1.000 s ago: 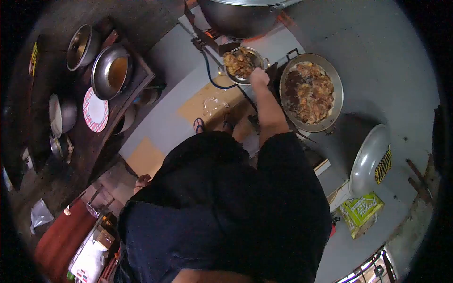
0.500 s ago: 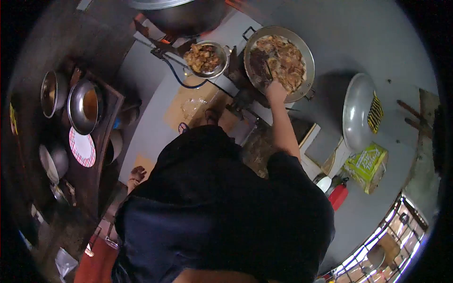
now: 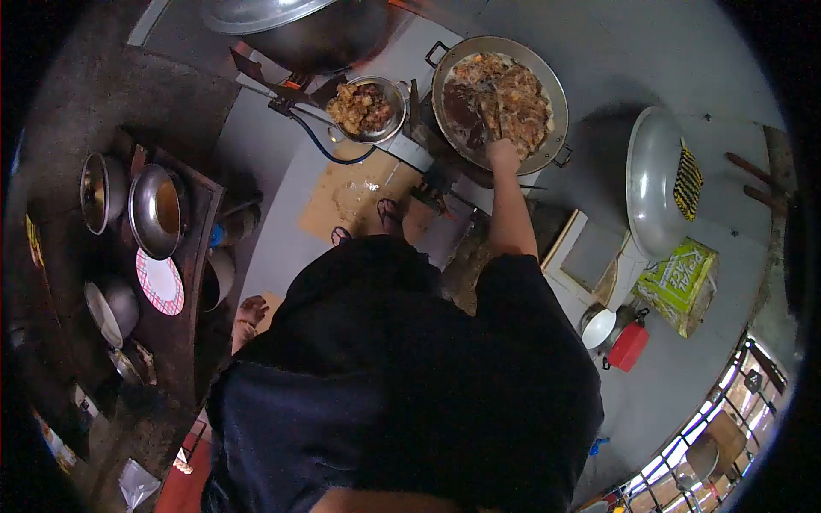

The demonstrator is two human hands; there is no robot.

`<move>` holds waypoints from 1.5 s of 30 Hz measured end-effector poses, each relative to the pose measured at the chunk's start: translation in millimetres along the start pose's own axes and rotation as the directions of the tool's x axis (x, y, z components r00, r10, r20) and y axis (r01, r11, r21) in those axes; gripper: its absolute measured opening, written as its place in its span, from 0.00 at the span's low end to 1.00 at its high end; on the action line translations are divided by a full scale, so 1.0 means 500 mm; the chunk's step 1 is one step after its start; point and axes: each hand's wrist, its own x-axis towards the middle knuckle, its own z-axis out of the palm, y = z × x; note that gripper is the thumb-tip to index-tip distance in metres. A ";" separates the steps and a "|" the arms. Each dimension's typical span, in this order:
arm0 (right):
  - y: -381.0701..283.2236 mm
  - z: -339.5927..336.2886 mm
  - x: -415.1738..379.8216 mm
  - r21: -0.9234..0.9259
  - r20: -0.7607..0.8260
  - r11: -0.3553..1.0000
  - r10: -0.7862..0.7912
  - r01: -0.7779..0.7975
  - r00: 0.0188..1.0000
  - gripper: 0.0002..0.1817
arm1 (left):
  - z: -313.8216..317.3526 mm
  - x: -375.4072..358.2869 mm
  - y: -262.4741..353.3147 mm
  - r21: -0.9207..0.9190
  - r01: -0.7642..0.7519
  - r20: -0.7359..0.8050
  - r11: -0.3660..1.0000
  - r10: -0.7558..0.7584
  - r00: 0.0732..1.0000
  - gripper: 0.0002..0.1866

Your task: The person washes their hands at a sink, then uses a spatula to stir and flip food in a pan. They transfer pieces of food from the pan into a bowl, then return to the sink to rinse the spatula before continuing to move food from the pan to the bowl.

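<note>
Your right hand over the pan, one o'clock
Grip closed around a utensil in browned food; your left hand at eight o'clock, grip loosely uncurled

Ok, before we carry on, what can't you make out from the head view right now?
All in the head view:
Grip end of the utensil: covered by the right hand.
Utensil's tip: lost among the food in the frying pan.
Large pot: contents hidden by its lid, itself cut off by the top edge.
Bottom of the metal bowl: mostly covered by fried pieces.
</note>
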 end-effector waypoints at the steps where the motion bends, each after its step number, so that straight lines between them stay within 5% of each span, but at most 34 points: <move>1: 0.004 0.001 0.010 0.072 0.038 0.996 0.048 -0.051 0.998 0.17 | 0.006 -0.009 -0.015 0.027 0.029 -0.042 0.999 -0.028 0.999 0.11; 5: 0.034 0.048 0.080 0.068 0.067 0.997 0.030 -0.035 0.997 0.20 | -0.031 0.016 -0.106 -0.100 0.218 -0.070 0.971 -0.225 0.972 0.13; 6: 0.054 0.090 0.128 0.044 0.177 0.999 0.022 -0.030 0.984 0.21 | -0.031 0.016 -0.118 -0.085 0.236 -0.098 0.968 -0.244 0.965 0.13; 9: 0.068 0.131 0.175 0.080 0.284 0.994 0.044 -0.070 0.958 0.22 | 0.003 -0.036 -0.123 -0.076 0.118 -0.187 0.990 -0.130 0.974 0.13; 10: 0.071 0.135 0.182 0.142 0.285 0.982 0.079 -0.123 0.955 0.23 | -0.016 -0.009 -0.132 -0.293 0.144 0.055 0.945 -0.134 0.989 0.13; 12: 0.082 0.156 0.191 0.046 0.234 0.999 -0.014 0.003 0.972 0.22 | -0.089 0.076 -0.193 -0.547 0.444 0.529 0.710 -0.118 0.841 0.13; 13: 0.086 0.162 0.195 -0.054 0.194 0.991 -0.106 0.119 0.975 0.22 | -0.070 0.068 -0.188 -0.550 0.443 0.530 0.708 -0.114 0.840 0.13; 14: 0.074 0.143 0.174 -0.056 0.192 0.991 -0.110 0.123 0.975 0.22 | -0.033 0.045 -0.164 -0.335 0.199 0.217 0.921 -0.131 0.967 0.13; 15: 0.050 0.105 0.133 0.019 0.142 0.998 -0.060 0.057 0.988 0.20 | -0.008 0.032 -0.146 -0.001 0.016 -0.101 1.000 -0.016 0.995 0.12; 20: 0.051 0.088 0.111 0.139 0.024 0.990 0.034 -0.037 0.999 0.18 | -0.002 0.050 -0.134 -0.014 -0.073 -0.134 0.997 0.071 0.988 0.09; 23: 0.046 0.050 0.074 0.274 0.204 0.957 0.039 -0.095 0.978 0.16 | 0.006 0.030 -0.106 -0.022 -0.015 -0.096 1.000 0.013 0.995 0.09; 25: 0.074 0.071 0.086 0.590 0.350 0.782 -0.023 -0.201 0.937 0.13 | 0.017 0.011 -0.086 -0.015 0.003 -0.092 1.000 -0.004 0.996 0.09; 26: 0.070 0.059 0.068 0.590 0.349 0.782 -0.022 -0.201 0.937 0.13 | 0.021 0.000 -0.079 -0.012 0.006 -0.092 1.000 -0.007 0.996 0.09; 28: 0.051 0.010 0.004 0.756 0.448 0.520 0.031 -0.397 0.894 0.10 | 0.023 -0.012 -0.070 -0.018 0.016 -0.094 1.000 -0.018 0.995 0.09; 31: 0.052 -0.013 -0.031 0.822 0.421 0.452 -0.070 -0.347 0.904 0.11 | 0.006 -0.009 -0.083 0.123 -0.054 -0.074 0.991 0.064 0.995 0.07; 37: 0.021 -0.056 -0.084 0.897 0.358 0.358 -0.242 -0.260 0.902 0.09 | -0.101 0.118 -0.175 -0.389 0.257 0.197 0.885 -0.193 0.961 0.12; 42: -0.077 -0.097 -0.148 0.896 0.348 0.383 -0.296 -0.223 0.889 0.10 | -0.004 -0.016 -0.107 0.112 -0.111 -0.073 0.988 0.119 0.990 0.10; 45: -0.128 -0.061 -0.139 0.915 0.356 0.342 -0.434 -0.215 0.827 0.11 | -0.020 -0.001 -0.129 -0.012 -0.033 -0.057 0.999 0.032 0.998 0.08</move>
